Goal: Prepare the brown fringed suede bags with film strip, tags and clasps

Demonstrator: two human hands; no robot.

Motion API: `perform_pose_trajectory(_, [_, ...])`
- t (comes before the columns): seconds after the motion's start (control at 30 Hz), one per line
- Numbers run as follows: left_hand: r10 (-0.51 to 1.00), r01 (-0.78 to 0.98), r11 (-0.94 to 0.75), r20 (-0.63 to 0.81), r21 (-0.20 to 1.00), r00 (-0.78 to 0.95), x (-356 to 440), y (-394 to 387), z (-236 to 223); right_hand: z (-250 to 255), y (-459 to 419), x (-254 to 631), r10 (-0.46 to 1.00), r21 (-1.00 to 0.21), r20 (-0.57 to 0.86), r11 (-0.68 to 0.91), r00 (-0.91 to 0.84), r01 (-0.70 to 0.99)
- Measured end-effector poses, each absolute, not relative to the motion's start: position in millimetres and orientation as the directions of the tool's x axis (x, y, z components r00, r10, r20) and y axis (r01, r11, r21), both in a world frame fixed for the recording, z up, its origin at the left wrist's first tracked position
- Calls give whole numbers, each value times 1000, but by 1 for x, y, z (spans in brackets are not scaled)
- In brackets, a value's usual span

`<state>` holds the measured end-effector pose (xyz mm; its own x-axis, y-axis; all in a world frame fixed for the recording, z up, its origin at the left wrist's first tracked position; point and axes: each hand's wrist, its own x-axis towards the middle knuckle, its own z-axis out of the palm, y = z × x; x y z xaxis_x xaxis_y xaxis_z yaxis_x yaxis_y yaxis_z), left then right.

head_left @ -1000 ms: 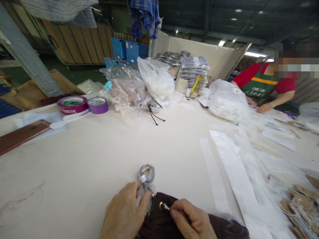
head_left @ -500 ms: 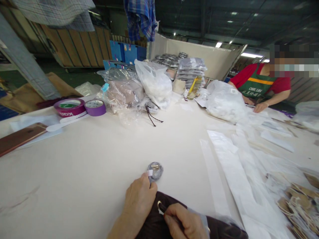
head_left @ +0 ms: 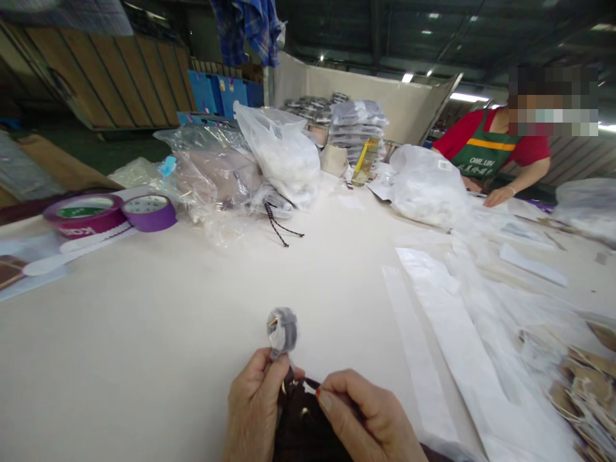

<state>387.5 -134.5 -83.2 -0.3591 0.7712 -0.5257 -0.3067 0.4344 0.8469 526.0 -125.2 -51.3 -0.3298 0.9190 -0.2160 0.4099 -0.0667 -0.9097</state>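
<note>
My left hand (head_left: 255,401) is closed, its thumb and fingers pinching the neck of a small plastic-wrapped coil (head_left: 283,328) together with the edge of dark brown fabric (head_left: 298,439). Inside the wrap are a grey roll and a gold-coloured metal piece. My right hand (head_left: 368,410) pinches a thin dark strip (head_left: 312,383) that runs toward the fabric edge by my left fingers. A metal eyelet (head_left: 305,414) shows in the fabric between my hands. Something small and red is at my right fingertips, too small to name. The lower fabric runs out of view.
Tape rolls (head_left: 150,213) and a phone (head_left: 10,271) lie left. Clear plastic bags (head_left: 212,173) and a white bag (head_left: 283,151) stand behind, beside a dark cord (head_left: 276,228). White strips (head_left: 447,321) and brown tags (head_left: 584,385) lie right. A co-worker (head_left: 486,154) works across the table.
My left hand has turned, thumb toward me, and raised the fabric edge with the coil, which now stands tilted. My right hand keeps its pinch. The view has shifted right.
</note>
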Motion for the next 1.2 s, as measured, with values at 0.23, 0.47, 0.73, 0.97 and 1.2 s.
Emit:
perform_pose_trajectory(0.23, [741,-357,399,-526,845,-418,393,-139,-81,-45,-102,510,844,-879,-213,55,-493,473])
perform_pose_trajectory(0.47, [725,-350,403,-528,846,-442,393,-140,-82,-53,-96,510,810,-864,-185,136,-557,485])
perform_pose_trajectory(0.73, [709,-307,420,-520,854,-477,394,-139,-77,-44,-91,512,776,-859,-252,96,-578,503])
perform_pose_trajectory(0.97, [715,-278,403,-490,872,-499,395,-140,-77,-44,-88,503,788,-783,-224,205,-573,587])
perform_pose_trajectory(1.2, [741,-146,431,-442,890,-506,393,-141,-76,-45,-86,497,760,-689,-261,286,-596,666])
